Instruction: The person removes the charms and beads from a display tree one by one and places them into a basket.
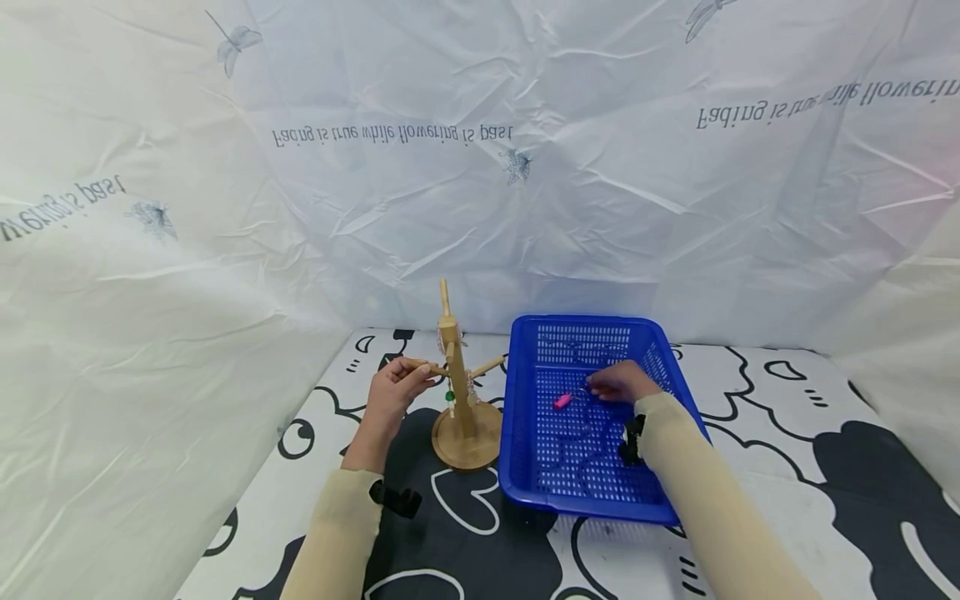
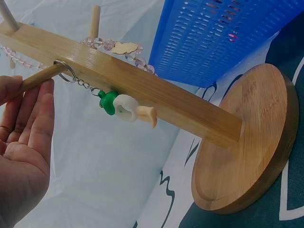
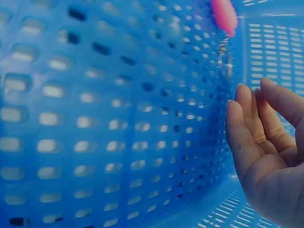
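Note:
My left hand [image 1: 392, 392] holds a peg [image 2: 42, 78] of the wooden stand [image 1: 461, 379] between thumb and fingers. From that peg hangs a keychain with a green, white and beige charm [image 2: 124, 107], its ring close to the post. Pink beaded bracelets [image 2: 135, 57] hang on other pegs. Inside the blue basket [image 1: 507, 417], my right hand [image 1: 621, 382] hovers low with fingers loosely bent and nothing between them. Just beyond its fingertips lies a pink keychain [image 3: 224, 16], its metal ring [image 3: 225, 65] toward the hand but apart from it.
The stand's round base [image 1: 450, 446] is close to the basket's left side. Both rest on a black-and-white patterned tablecloth [image 1: 750, 475]. A white printed sheet [image 1: 450, 208] hangs behind and at both sides.

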Tool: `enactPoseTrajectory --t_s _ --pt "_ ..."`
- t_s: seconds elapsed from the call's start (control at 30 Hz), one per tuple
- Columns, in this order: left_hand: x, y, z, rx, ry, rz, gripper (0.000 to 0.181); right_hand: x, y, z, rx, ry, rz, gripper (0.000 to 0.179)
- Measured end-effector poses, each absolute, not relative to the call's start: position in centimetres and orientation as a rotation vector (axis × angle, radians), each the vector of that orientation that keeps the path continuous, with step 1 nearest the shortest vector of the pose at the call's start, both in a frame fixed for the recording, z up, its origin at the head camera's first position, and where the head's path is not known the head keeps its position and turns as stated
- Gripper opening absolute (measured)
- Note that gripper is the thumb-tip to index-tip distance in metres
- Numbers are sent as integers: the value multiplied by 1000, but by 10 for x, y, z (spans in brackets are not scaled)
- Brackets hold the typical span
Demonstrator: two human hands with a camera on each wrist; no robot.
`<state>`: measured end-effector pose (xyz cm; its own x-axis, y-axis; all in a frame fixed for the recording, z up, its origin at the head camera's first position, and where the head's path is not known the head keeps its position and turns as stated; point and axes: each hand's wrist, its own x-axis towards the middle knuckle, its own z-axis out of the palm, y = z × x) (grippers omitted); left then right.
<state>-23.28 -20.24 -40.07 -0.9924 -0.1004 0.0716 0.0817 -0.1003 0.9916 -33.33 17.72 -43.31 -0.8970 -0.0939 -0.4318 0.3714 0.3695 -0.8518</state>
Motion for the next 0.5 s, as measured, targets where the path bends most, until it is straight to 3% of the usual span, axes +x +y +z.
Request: enactPoseTrajectory --t_s 0.27,0.5 --pt "-233 -203 -402 31 -2018 -2259 4 -335 178 -427 214 2275 -1542 42" --pt "-232 -203 -401 36 -2032 -2239 4 -335 177 -412 48 2279 -1537 39"
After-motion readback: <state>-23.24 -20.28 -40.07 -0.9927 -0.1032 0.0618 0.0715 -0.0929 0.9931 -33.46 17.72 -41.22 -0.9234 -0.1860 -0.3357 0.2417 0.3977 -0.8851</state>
